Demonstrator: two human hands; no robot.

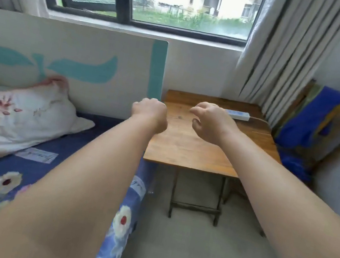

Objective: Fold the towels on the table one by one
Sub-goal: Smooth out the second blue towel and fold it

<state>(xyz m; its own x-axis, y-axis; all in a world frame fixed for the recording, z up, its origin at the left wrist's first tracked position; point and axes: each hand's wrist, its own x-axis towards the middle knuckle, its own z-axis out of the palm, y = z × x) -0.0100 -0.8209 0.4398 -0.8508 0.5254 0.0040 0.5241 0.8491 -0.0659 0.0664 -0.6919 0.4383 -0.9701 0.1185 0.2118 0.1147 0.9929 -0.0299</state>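
Bedding in a blue floral print (8, 180) fills the left side, with a flowered pillow (12, 114) lying on it below a white headboard (76, 48). Beside the bed stands a wooden folding table (192, 151), a white power strip (238, 114) at its far edge. A blue cloth (307, 128) drapes a chair to the right; whether it is a towel is unclear. Both arms reach out above the table: left hand (150, 114) curled into a fist, right hand (210, 122) loosely spread, neither holding anything.
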